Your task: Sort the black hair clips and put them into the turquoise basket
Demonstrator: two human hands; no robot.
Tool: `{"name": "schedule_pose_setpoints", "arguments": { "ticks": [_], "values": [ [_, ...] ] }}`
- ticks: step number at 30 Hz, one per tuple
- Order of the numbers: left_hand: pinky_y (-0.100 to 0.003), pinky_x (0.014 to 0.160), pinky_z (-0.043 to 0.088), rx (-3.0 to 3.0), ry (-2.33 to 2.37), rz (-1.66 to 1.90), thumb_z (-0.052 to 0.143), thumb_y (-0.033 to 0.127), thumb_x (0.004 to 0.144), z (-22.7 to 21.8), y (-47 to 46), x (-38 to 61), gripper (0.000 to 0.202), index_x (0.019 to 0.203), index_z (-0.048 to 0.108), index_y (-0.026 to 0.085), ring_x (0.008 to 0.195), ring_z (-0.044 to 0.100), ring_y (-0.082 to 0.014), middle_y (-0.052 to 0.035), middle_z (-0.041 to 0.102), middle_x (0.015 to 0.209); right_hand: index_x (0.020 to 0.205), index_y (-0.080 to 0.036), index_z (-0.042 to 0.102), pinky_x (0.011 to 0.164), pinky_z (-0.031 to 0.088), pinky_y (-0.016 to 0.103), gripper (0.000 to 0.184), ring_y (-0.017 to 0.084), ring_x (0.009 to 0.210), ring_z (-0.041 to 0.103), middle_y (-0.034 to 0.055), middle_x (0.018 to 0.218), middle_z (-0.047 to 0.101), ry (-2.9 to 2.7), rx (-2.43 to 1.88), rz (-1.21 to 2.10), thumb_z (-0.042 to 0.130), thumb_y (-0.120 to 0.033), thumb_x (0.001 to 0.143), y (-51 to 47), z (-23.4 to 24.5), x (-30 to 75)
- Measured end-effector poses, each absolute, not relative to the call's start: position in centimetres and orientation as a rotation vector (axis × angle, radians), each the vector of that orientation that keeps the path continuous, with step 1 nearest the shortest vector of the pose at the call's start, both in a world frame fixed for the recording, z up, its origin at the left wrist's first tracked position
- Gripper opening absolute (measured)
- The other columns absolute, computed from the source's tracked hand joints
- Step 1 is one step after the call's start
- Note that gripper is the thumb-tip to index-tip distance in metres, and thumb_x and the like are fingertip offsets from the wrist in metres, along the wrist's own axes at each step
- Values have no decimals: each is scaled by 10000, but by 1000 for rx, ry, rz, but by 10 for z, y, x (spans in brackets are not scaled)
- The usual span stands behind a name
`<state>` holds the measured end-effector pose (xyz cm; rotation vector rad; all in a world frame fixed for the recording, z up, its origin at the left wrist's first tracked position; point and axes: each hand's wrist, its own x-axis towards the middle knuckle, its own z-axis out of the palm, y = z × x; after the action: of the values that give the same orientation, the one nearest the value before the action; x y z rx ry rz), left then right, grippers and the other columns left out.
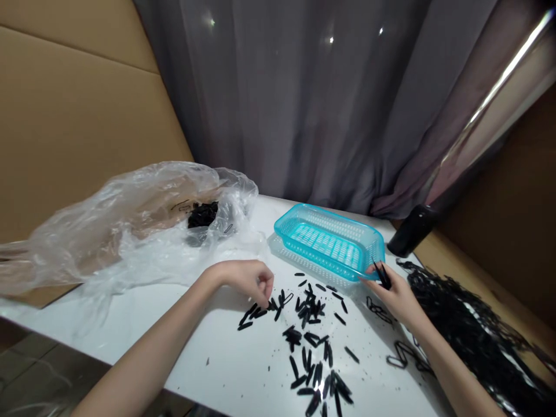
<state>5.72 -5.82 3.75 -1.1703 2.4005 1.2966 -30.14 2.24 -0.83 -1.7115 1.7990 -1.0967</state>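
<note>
My left hand [248, 281] is closed, fingers curled down over a cluster of slim black pieces [259, 311] at the table's middle. What its fingertips hold, if anything, is hidden. Several slim black pieces [384, 274] stick up from the closed fingers of my right hand [393, 292]. That hand is at the near right corner of a turquoise plastic basket [286, 236], its fingers seemingly touching the rim. Between and below the hands, many loose slim black pieces [309, 307] lie scattered, and a few black loops [403, 354] lie beside my right forearm.
A crumpled clear plastic bag [143, 202] with a black bundle [203, 214] covers the left side. A black cylinder [410, 230] stands tilted in view behind the basket's right end. A heap of black strands [473, 330] lines the right edge. A grey curtain [282, 104] hangs behind.
</note>
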Motion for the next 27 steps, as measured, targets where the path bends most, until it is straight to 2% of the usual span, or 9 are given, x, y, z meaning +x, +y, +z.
{"name": "schedule_pose_setpoints", "arguments": {
  "ticks": [3, 8, 12, 16, 18, 21, 24, 27],
  "values": [
    [-200, 561, 379, -1127, 2390, 1300, 767, 313, 626, 41, -55, 56, 171, 749, 737, 198, 570, 511, -103, 57, 557, 567, 886, -160, 575, 697, 417, 162, 490, 94, 773, 518, 14, 839, 583, 1768, -1704, -1086, 656, -625, 754, 23, -8, -302],
    [-198, 530, 360, -1119, 2379, 1278, 815, 288, 578, 42, -51, 57, 169, 721, 767, 213, 543, 499, -105, 65, 523, 504, 902, -155, 564, 608, 350, 154, 487, 60, 670, 426, 2, 793, 545, 1741, -1685, -1047, 661, -610, 760, 24, -6, -302],
    [-196, 506, 353, -1130, 2401, 1273, 775, 221, 591, 36, -50, 58, 99, 688, 773, 204, 512, 515, -102, 58, 564, 497, 892, -151, 563, 650, 390, 155, 472, 80, 738, 480, 12, 817, 563, 1713, -1692, -1025, 678, -587, 755, 25, -4, -301],
    [-200, 448, 302, -1123, 2504, 1321, 751, 150, 550, 36, -46, 56, 91, 633, 760, 185, 442, 452, -84, 63, 526, 455, 904, -146, 567, 720, 423, 159, 430, 94, 815, 522, 24, 881, 590, 1676, -1715, -986, 654, -550, 784, 26, -5, -299],
    [-201, 467, 305, -1173, 2654, 1364, 750, 211, 605, 40, -45, 52, 100, 699, 765, 181, 463, 445, -80, 59, 520, 488, 901, -145, 564, 724, 426, 161, 416, 95, 813, 528, 24, 884, 597, 1663, -1722, -972, 645, -538, 790, 26, -6, -299],
    [-211, 533, 314, -1483, 2979, 1346, 614, 395, 822, 46, -46, 47, 308, 987, 735, 165, 532, 407, -83, 48, 498, 584, 902, -147, 563, 729, 424, 159, 404, 90, 804, 528, 15, 869, 591, 1655, -1727, -962, 646, -526, 790, 26, -6, -298],
    [-229, 570, 303, -1814, 3176, 1215, 535, 459, 896, 46, -51, 44, 457, 1213, 636, 146, 564, 368, -98, 49, 470, 620, 907, -151, 566, 745, 422, 158, 401, 90, 816, 523, 12, 875, 580, 1653, -1734, -960, 648, -524, 785, 26, -5, -298],
    [-232, 582, 306, -1856, 3206, 1172, 547, 436, 898, 43, -55, 46, 421, 1191, 639, 149, 568, 381, -100, 48, 476, 620, 903, -149, 570, 734, 419, 161, 409, 96, 815, 518, 20, 880, 581, 1656, -1739, -962, 650, -529, 776, 26, -2, -297]
  ]
}}
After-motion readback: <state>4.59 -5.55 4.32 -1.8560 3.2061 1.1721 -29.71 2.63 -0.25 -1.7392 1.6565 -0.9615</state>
